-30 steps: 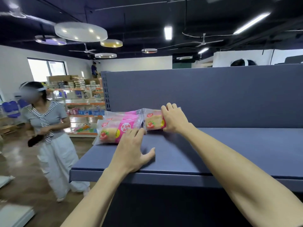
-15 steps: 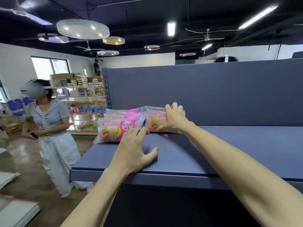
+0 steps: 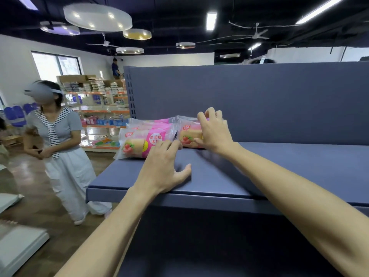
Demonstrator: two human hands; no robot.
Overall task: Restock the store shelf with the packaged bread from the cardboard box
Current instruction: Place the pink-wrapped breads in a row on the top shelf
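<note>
- Head camera view: a blue store shelf point(image 3: 299, 166) carries pink bread packs only at its left end.
- Front pack point(image 3: 142, 143) lies label-forward, likely for display.
- Right hand point(image 3: 214, 129) curls round the rear pack point(image 3: 188, 134), seemingly squaring it up.
- Left hand point(image 3: 163, 168) rests flat, fingers spread, touching the front pack.
- No cardboard box shows.

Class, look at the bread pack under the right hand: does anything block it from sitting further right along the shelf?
Nothing visible does. The right hand grips the right bread pack, and the shelf to its right lies bare up to the back panel. The stacked pink packs crowd only its left side.
</note>
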